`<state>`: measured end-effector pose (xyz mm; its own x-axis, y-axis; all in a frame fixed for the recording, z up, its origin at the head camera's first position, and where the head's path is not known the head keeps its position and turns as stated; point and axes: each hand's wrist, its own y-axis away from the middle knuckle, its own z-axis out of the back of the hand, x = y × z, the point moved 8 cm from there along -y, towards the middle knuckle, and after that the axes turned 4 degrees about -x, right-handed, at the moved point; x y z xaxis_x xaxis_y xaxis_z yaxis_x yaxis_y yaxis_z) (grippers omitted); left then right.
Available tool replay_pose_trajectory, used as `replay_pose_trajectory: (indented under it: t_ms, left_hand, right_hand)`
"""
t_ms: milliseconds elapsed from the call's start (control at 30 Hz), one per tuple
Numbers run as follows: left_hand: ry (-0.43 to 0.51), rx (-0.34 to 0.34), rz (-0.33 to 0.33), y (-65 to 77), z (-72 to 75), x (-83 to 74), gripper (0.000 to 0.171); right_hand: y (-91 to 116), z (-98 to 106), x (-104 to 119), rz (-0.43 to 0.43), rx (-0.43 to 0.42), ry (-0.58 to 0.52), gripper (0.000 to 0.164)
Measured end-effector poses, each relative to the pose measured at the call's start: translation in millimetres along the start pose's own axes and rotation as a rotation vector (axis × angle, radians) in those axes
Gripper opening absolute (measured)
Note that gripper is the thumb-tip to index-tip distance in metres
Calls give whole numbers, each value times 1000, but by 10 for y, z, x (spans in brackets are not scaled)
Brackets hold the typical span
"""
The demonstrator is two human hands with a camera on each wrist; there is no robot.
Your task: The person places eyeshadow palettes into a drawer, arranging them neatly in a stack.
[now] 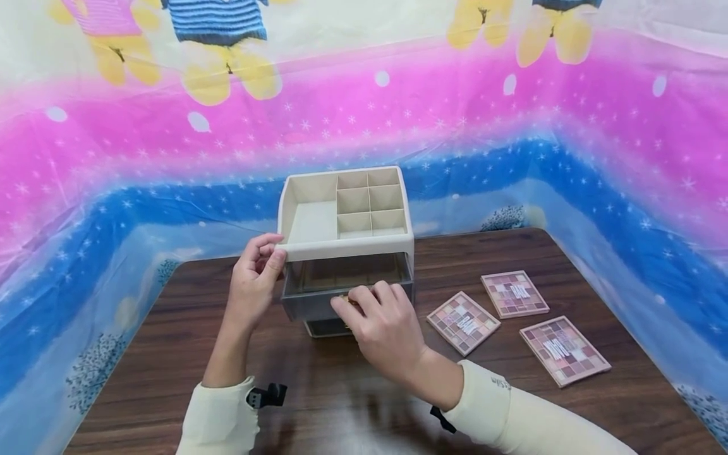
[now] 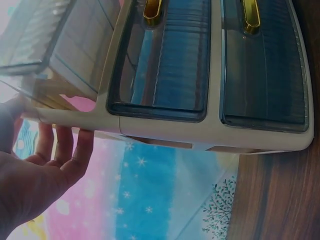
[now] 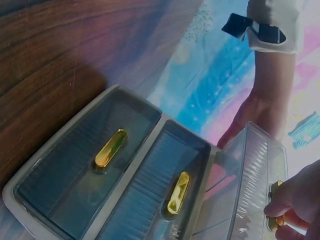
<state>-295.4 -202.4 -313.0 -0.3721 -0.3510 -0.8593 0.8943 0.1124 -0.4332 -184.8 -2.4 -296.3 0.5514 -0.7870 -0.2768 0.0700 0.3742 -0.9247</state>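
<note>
A cream makeup organizer (image 1: 349, 248) stands on the table, with an open divided tray on top and smoky clear drawers below. Its top drawer (image 1: 309, 306) is pulled partly out. My right hand (image 1: 389, 325) pinches that drawer's gold handle (image 3: 277, 187) between thumb and fingers. At the organizer's upper left corner, my left hand (image 1: 256, 275) grips the edge, thumb in front and fingertips along the side. Below, the middle drawer (image 2: 182, 65) and bottom drawer (image 2: 267, 80) sit closed, each with a gold handle.
Three eyeshadow palettes lie right of the organizer: one nearest it (image 1: 463, 323), one farther back (image 1: 515, 294) and one closer to the front (image 1: 565, 351). The dark wooden table (image 1: 188, 328) meets a printed cloth backdrop (image 1: 341, 114) behind.
</note>
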Motion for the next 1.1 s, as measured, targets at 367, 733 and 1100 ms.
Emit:
replay_pose_trajectory:
  t_ms: [367, 733, 1100]
  left_hand:
    - [-9, 5, -25, -46, 26, -11, 36]
    - [-39, 6, -19, -41, 60, 4, 37]
    - [-38, 20, 0, -16, 1, 35, 38]
  right_hand:
    - [-19, 203, 100, -7, -25, -28, 18]
    - [-35, 400, 281, 29, -67, -25, 21]
    - [6, 553, 217, -7, -81, -181, 17]
